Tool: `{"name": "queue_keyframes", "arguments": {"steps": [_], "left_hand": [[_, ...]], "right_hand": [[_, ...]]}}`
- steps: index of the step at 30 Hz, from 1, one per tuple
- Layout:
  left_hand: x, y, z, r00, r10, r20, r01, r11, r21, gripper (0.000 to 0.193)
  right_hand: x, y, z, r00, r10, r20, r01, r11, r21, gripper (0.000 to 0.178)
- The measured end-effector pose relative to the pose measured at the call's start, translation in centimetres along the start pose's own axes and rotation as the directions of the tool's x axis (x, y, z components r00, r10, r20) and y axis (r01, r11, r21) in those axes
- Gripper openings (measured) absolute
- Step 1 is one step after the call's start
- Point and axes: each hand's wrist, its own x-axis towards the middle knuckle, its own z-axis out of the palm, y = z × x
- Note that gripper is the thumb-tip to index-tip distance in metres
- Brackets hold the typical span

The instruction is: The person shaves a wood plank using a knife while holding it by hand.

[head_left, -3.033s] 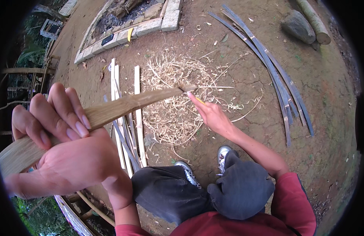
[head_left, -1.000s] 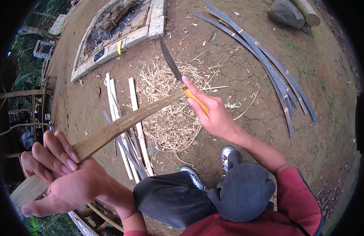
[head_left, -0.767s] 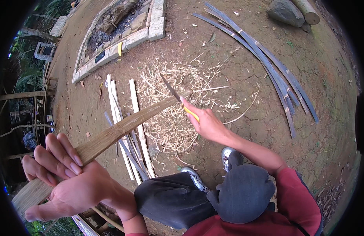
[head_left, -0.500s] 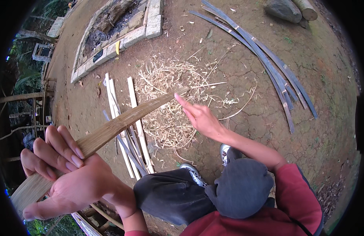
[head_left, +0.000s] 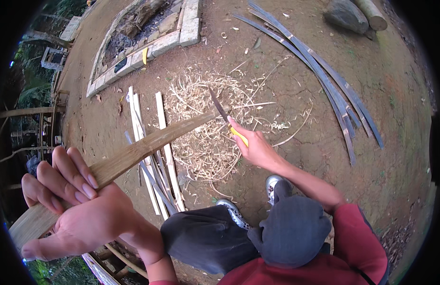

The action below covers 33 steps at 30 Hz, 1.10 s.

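My left hand (head_left: 94,218), palm up at the lower left, has its fingers curled round a long split bamboo strip (head_left: 153,142). The strip slants up and to the right, away from me. At its far end my right hand (head_left: 259,151) grips a knife (head_left: 219,104) by its yellow handle. The dark blade points up and left and crosses in front of the strip's tip; whether it touches the wood I cannot tell. Behind that end, a heap of pale curled shavings (head_left: 205,159) covers the ground.
Several pale and dark strips (head_left: 163,137) lie left of the shavings. Long dark bamboo strips (head_left: 320,71) curve across the ground at the right. A stone-edged fire pit (head_left: 165,45) lies at the upper left, a boulder (head_left: 346,16) and log (head_left: 374,19) at the upper right.
My right hand has turned and shifted slightly right and down, bringing the knife's blade and yellow handle into sight. The bamboo strip and my left hand have barely moved.
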Motion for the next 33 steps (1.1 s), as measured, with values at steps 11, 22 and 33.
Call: {"name": "queue_keyframes", "arguments": {"steps": [11, 22, 33], "left_hand": [[-0.3, -0.7, -0.3, 0.998, -0.061, 0.005, 0.061, 0.988, -0.143, 0.070], [-0.1, -0.4, 0.3, 0.996, 0.022, -0.091, -0.017, 0.998, 0.055, 0.070], [2.4, -2.8, -1.2, 0.999, 0.003, -0.034, -0.009, 0.984, -0.179, 0.071]], "right_hand": [[-0.8, 2.4, 1.7, 0.987, 0.154, 0.037, -0.153, 0.988, -0.030, 0.055], [0.3, 1.5, 3.1, 0.987, 0.103, 0.128, -0.089, 0.990, -0.107, 0.055], [-7.1, 10.1, 2.1, 0.940, 0.331, 0.087, -0.342, 0.918, 0.202, 0.041]]}}
